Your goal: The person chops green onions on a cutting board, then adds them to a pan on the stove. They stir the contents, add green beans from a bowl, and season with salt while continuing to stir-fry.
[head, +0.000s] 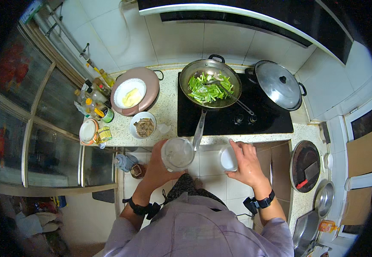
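Observation:
My left hand (158, 168) holds a clear round container (178, 154) in front of the counter's edge, beside the wok's handle. In my right hand (248, 162) is a white round lid or small cup (228, 158), held apart from the container; which of the two cannot be told. Beyond the hands, a wok (190, 69) stands on the black cooktop (218, 123) with cut green stalks (210, 91) and some pale pieces in it. A metal spatula (243, 106) rests in the wok, its handle over the rim.
Left on the counter are a white bowl of meat strips (144, 127), a patterned bowl (117, 91) on a brown lidded appliance (152, 93), and several bottles (93, 99). A pan lid (277, 85) leans at the right. A cleaver (311, 170) lies on a round board (301, 154) near the sink (304, 228).

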Available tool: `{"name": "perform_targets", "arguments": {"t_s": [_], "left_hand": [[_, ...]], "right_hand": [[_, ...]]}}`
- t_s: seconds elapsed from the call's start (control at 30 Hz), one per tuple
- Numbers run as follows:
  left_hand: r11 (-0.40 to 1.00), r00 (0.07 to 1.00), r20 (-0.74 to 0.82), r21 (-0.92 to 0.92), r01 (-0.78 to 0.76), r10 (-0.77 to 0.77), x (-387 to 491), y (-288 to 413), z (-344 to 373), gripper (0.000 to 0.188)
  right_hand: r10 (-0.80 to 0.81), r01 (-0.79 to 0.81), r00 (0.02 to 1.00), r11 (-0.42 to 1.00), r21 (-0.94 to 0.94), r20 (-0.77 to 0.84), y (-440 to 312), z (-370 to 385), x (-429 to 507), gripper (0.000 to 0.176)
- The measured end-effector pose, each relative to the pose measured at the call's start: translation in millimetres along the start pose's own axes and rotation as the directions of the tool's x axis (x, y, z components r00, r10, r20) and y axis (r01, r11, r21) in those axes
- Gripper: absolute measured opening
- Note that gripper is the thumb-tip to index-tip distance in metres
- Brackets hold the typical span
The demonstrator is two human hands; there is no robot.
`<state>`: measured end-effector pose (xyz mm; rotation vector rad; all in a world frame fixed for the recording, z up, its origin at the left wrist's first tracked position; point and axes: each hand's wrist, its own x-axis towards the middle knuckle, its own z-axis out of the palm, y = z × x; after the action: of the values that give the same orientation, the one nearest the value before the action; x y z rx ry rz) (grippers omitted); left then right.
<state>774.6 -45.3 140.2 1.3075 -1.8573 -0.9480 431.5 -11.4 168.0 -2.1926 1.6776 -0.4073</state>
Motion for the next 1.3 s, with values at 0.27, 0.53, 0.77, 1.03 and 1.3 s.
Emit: {"name": "perform_targets", "arguments": {"t_s": [0.27, 0.53, 0.77, 1.03, 1.3], "left_hand": [[0.992, 0.992, 0.004, 0.006, -0.126, 0.126, -21.5, 13.1, 3.7, 0.110], [0.995, 0.996, -0.014, -0.043, -0.085, 0.084, -44.4, -10.3, -25.3, 0.113], [0.997, 0.990, -0.128, 0.061, -0.052, 0.060, -61.4, -62.7, -97.3, 0.117], [0.996, 0.974, -0.226, 0.082, 0.019, 0.000, -69.1, -142.4, -171.0, 0.114], [0.986, 0.954, -0.301, 0.161, 0.032, 0.018, -41.0, -215.0, -186.5, 0.119]], "right_hand": [[-0.249, 0.235, 0.968, 0.850, 0.472, -0.032, -67.3, -13.4, 32.3, 0.109], [-0.508, 0.458, 0.858, 0.821, 0.340, 0.070, -145.9, 11.9, 74.0, 0.098], [-0.267, 0.244, 0.930, 0.962, 0.120, 0.251, -243.6, 69.4, 131.2, 0.096], [-0.151, 0.041, 0.899, 0.964, 0.264, 0.411, -318.5, 129.2, 197.7, 0.110], [0.227, -0.364, 0.891, 0.875, 0.319, 0.394, -343.0, 201.7, 245.5, 0.082]]}}
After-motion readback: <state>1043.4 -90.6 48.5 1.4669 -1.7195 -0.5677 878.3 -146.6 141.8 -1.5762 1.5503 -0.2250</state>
